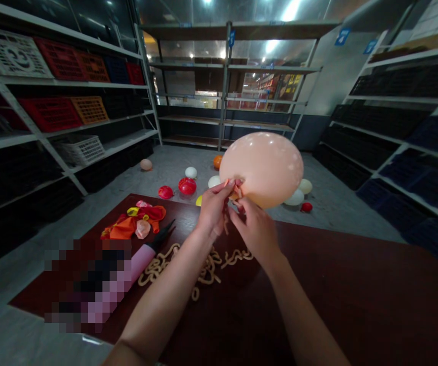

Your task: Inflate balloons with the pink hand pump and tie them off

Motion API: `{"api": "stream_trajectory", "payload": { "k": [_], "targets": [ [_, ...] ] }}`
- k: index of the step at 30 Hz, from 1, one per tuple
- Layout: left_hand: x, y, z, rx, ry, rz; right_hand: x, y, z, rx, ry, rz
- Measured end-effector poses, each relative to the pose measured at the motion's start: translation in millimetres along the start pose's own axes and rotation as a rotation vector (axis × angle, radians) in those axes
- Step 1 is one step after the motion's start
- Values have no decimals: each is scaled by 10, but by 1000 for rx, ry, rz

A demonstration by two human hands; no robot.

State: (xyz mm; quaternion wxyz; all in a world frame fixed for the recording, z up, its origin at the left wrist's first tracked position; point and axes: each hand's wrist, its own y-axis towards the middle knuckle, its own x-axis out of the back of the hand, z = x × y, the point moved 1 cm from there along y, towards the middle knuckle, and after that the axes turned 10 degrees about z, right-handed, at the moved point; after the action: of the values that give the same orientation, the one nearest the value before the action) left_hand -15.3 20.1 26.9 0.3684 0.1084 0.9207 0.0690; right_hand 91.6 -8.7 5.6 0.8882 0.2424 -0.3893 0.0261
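A large inflated peach balloon [262,168] is held up over the table's far edge, its neck towards me. My left hand [215,206] is closed, pinching the neck between thumb and fingers. At the neck's lower side my right hand [255,223] is closed too, its fingertips on a thin tan rubber string wound close to the neck. A loose end of string hangs below my left hand. The fingers partly hide how string and neck meet. Several tan rubber strings [207,272] lie tangled on the table [337,290] beneath my hands.
On the table's left are deflated balloons [122,226] and a pink hand pump [142,264] with a black nozzle, partly blurred out. Inflated balloons, such as a red balloon [187,186], lie on the floor beyond. Shelves with crates [61,58] stand around.
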Motion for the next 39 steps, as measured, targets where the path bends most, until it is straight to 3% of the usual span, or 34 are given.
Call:
{"api": "stream_trajectory", "payload": {
  "k": [2, 6, 12, 15, 17, 19, 21, 23, 27, 31, 34, 36, 39],
  "targets": [
    [-77, -51, 53, -34, -3, 5, -58, -7, -21, -26, -22, 1],
    [-146, -114, 173, -29, 6, -1, -132, 5, -131, -109, 183, -16],
    [-56, -64, 237, 56, 121, 56, -116, 88, -286, -173, 392, -2],
    [33, 3, 181, -26, 225, 24, -31, 97, -275, -189, 526, 96],
    [102, 52, 138, -71, 245, 47, 75, 77, -252, -195, 719, 170],
    [155, 88, 126, 4, 159, 134, 208, 49, -249, -210, 1054, 227],
    [168, 92, 144, 92, 30, 221, 345, 29, -283, -214, 1310, 216],
    [138, 67, 180, 104, -22, 289, 453, 26, -344, -202, 1421, 150],
    [42, 6, 259, -46, 359, 412, 517, 47, -424, -174, 1359, 107],
    [59, -2, 311, -292, 866, 376, 437, 56, -376, -204, 1218, 222],
    [99, -4, 341, -374, 1209, 352, 390, 53, -342, -238, 1165, 247],
    [104, -16, 343, -390, 1323, 383, 391, 52, -339, -243, 1148, 228],
    [83, -43, 306, -431, 1314, 452, 429, 53, -338, -238, 1099, 219]
  ]
}}
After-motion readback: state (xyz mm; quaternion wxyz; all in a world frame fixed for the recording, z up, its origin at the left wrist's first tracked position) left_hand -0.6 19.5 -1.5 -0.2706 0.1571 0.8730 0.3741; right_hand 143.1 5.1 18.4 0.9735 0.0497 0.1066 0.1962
